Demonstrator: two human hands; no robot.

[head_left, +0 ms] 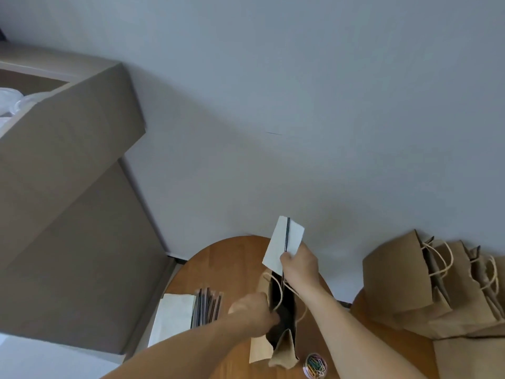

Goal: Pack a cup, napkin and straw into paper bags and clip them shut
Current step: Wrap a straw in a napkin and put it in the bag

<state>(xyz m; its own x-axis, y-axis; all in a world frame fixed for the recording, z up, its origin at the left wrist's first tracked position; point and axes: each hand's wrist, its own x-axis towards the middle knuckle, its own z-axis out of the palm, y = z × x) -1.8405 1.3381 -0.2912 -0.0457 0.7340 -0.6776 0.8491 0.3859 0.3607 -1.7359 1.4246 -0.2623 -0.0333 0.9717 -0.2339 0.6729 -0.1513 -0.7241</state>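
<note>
One bag point(284, 349), contents unclear, gripped by left hand point(252, 314); right hand point(299, 266) pinches napkin point(275, 248) and straw point(287, 233) at its mouth.

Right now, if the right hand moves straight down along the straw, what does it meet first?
Most likely the mouth of the open bag, which the left hand holds at the rim. The right hand pinches napkin and straw just above it; depth is unclear.
</note>
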